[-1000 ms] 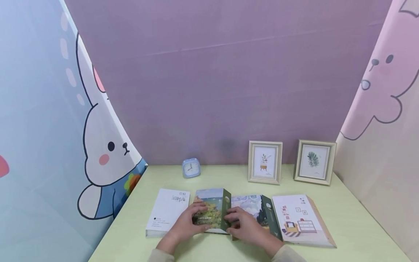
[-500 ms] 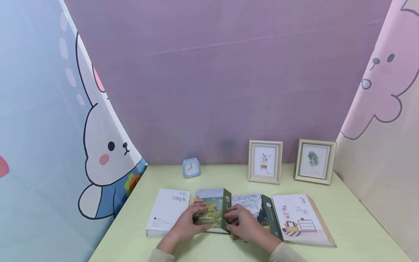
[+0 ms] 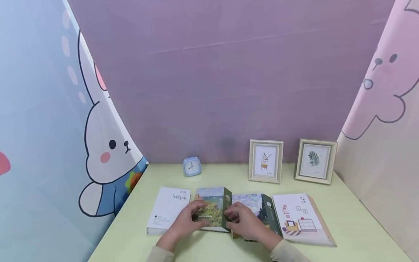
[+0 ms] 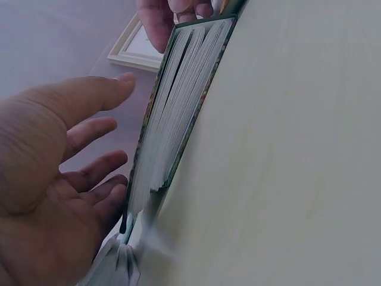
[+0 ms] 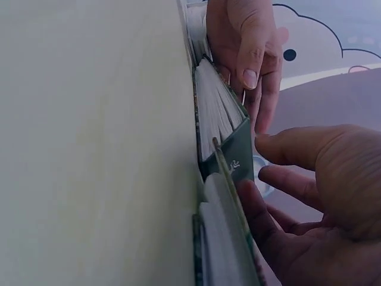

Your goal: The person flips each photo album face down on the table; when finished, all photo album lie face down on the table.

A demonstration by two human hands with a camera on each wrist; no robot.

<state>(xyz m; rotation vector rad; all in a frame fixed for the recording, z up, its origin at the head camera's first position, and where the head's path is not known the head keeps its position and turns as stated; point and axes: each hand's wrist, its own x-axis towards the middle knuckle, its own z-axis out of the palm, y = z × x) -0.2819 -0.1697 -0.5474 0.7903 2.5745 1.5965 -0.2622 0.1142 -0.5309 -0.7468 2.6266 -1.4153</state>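
I see a paper book with a painted landscape cover [image 3: 211,211], its jacket lightly glossy and its page block [image 4: 172,119] plain matt paper. The green spine [image 5: 235,158] looks like smooth card. The pale green table [image 3: 353,225] reads as smooth, matt laminate. Behind it, both picture frames [image 3: 266,161] look like pale brushed wood, and the small blue clock [image 3: 191,166] like plastic.

A thick book with a painted cover of yellow foliage under a blue sky [image 3: 211,208] lies flat on the pale green desk [image 3: 353,225], near its front edge and about midway along it. Its dark green spine, bearing a small round emblem, faces right. The closed block of white pages shows along its near edge, and the book is second from the left in a row of four books.
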